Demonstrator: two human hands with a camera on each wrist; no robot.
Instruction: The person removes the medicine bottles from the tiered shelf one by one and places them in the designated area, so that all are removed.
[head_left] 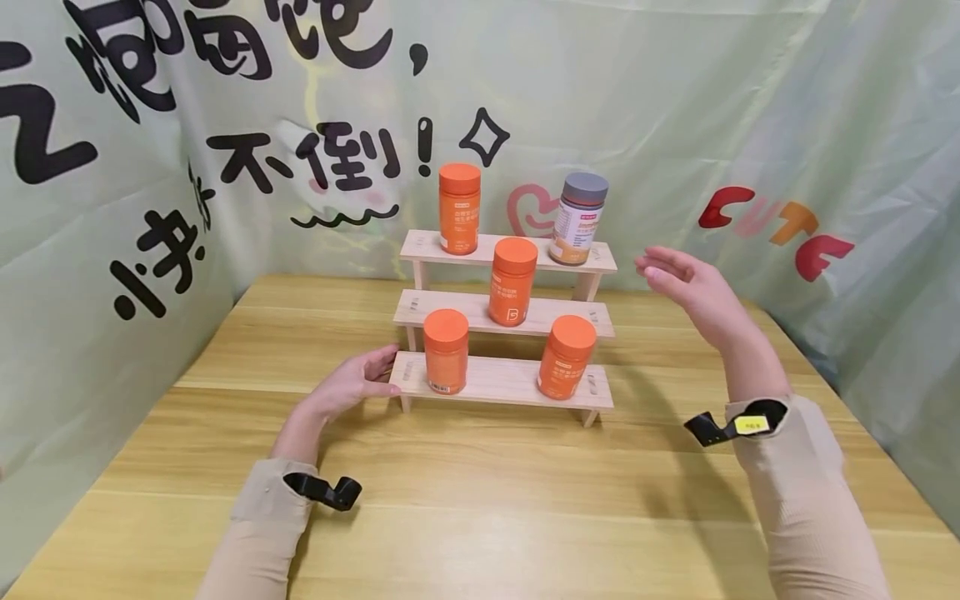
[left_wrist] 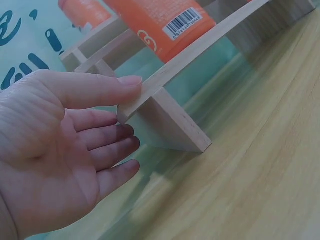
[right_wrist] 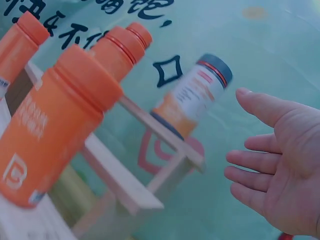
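Observation:
A three-tier wooden display stand point(head_left: 495, 381) holds several supplement bottles. My left hand point(head_left: 356, 385) is at the left end of its lowest tier. In the left wrist view, the thumb point(left_wrist: 117, 90) lies against the board's end and the index finger passes behind its edge, pinching the corner. My right hand point(head_left: 697, 292) hovers to the right of the top tier, fingers extended, touching nothing. Closest to it is the grey-capped bottle point(head_left: 577, 221) with a white label. Orange bottles stand at top left point(head_left: 459, 212), mid-tier point(head_left: 512, 283), lower left point(head_left: 446, 354) and lower right point(head_left: 566, 358).
The stand rests on a wood-grain table point(head_left: 465, 500). Behind and beside it hangs a pale green curtain point(head_left: 645, 92) with black characters and coloured lettering. Black wrist cameras are strapped over both beige sleeves point(head_left: 802, 500).

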